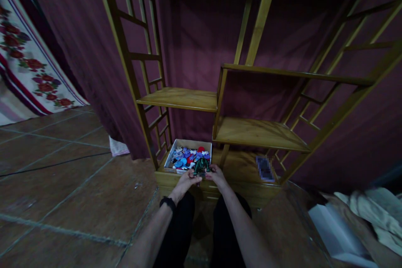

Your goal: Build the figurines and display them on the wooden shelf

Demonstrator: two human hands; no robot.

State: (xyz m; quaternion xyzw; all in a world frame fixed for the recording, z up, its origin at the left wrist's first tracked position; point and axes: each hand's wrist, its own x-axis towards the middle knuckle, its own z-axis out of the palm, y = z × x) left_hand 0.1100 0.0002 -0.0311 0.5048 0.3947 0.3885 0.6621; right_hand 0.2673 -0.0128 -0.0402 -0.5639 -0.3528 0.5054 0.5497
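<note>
Left hand (187,179) and right hand (216,176) both have fingers pinched shut on the green toy (201,166) (fiddly-looking thing) — I'd hold it low over the white box (189,142).

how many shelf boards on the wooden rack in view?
4. Left shelf board at mid height; thin upper right shelf board; lower right shelf board beneath it; base board under the white box. Higher ones may be out of frame.

Smooth varnished wooden shelf (182,99), matt cloth curtain (201,29), white cardboard box (188,143).
</note>
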